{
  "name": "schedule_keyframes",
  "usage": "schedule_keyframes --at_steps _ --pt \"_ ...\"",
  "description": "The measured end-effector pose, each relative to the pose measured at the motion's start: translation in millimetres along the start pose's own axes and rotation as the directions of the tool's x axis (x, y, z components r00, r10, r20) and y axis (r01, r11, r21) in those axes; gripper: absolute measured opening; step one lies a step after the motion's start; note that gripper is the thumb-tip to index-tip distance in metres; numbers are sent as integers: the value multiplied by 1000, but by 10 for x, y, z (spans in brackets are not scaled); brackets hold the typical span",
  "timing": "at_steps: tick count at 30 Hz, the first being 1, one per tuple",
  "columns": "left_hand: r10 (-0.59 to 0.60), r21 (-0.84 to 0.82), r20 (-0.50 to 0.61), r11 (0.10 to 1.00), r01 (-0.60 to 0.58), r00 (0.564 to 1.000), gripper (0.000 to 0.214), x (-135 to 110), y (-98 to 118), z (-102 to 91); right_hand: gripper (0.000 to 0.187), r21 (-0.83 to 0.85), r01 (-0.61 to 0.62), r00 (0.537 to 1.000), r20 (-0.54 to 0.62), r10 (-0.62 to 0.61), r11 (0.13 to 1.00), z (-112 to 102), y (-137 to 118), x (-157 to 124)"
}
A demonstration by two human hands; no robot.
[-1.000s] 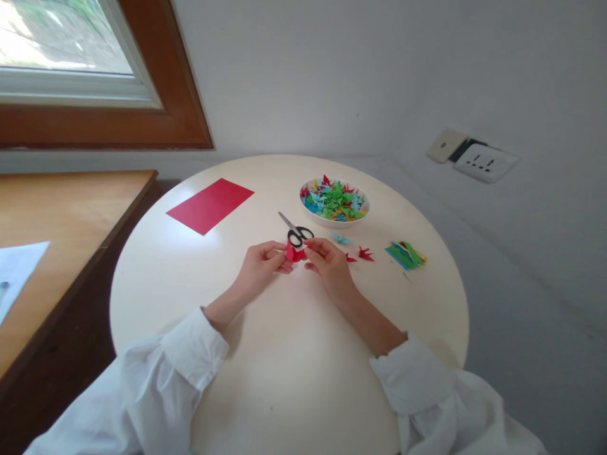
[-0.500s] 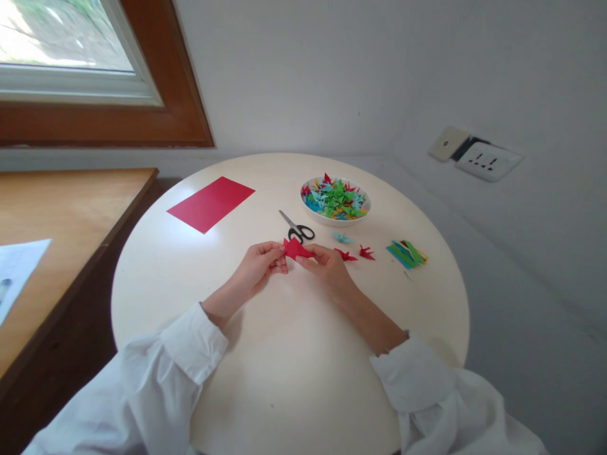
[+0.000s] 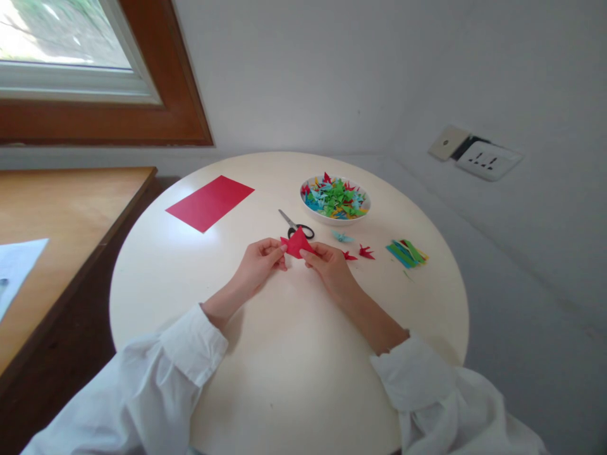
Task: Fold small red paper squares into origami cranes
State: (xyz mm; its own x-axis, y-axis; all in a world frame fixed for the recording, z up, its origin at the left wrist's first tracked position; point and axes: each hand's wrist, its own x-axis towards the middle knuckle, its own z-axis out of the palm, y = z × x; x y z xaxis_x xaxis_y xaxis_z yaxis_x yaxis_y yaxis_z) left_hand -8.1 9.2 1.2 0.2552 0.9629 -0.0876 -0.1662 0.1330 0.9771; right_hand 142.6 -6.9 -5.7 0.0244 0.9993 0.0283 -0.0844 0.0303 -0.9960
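Note:
Between my hands is a small folded piece of red paper, held over the middle of the table with a point sticking up. My left hand pinches its left corner between thumb and fingers. On the other side, my right hand grips the right edge, its thumb lying on the front of the paper. Just behind the paper lie scissors with black handles, partly covered by it. Two red paper cranes and a light blue paper crane rest to the right; one red crane is partly hidden by my right hand.
A white bowl full of colourful paper cranes stands at the back of the round white table. A red sheet lies at the back left. Colourful paper strips are stacked at the right. A wooden desk adjoins on the left.
The folded red paper has changed shape: a taller point now rises at its top. My right thumb has shifted slightly on the paper, and both hands keep hold of it.

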Motion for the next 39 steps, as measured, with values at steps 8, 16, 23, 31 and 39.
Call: schedule_keyframes --at_steps 8,16,23,31,39 --pt "272 88 20 958 -272 962 27 -18 -19 32 9 211 -100 993 -45 112 972 28 -23 -4" --pt "271 189 -71 949 -254 960 15 -39 -4 61 6 161 -57 998 23 54 985 25 -19 -11" --pt "270 187 -92 950 -250 958 10 -56 28 73 12 124 -48 997 62 41 991 23 -4 4" --pt "252 160 -189 962 -223 949 10 -44 51 55 40 51 108 989 -104 -102 993 45 7 10" --pt "182 111 -178 980 -164 967 15 -42 48 64 23 -50 212 969 -119 -217 976 28 47 -4"
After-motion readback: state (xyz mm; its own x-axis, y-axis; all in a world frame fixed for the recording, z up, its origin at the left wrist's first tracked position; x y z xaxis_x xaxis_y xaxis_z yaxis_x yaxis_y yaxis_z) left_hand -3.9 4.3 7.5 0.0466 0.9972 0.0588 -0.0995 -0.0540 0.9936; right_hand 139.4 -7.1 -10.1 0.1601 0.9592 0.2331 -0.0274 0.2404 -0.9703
